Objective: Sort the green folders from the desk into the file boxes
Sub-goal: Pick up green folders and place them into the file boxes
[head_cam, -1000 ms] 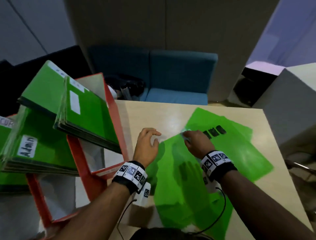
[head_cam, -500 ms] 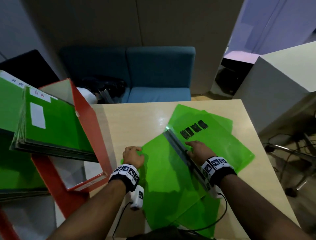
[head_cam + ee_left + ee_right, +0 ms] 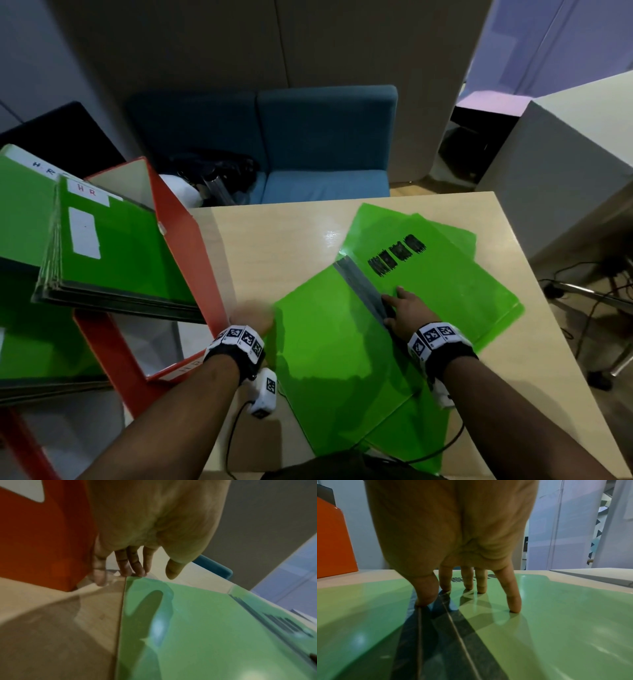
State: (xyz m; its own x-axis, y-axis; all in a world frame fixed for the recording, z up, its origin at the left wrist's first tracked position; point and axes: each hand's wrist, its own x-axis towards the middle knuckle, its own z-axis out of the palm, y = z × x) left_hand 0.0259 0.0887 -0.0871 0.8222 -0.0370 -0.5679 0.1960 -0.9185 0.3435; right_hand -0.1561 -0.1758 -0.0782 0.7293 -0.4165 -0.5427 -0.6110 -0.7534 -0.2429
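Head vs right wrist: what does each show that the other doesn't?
Head only: green folders labelled HR in the orange file boxes, the left hand, and the blue sofa.
Right wrist only: the right hand with straight fingertips pressing the folder.
Both: the open green folder with its dark spine on the desk.

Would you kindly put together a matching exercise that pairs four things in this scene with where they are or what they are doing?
Things:
1. left hand
2. right hand
3. black scribbled marks
4. red file box

States:
A. holds green folders labelled HR
B. fingertips at the near folder's left corner
C. fingers pressing on the folder's dark spine
D. on the cover of the far folder

Pairs: 1-B, 2-C, 3-D, 4-A
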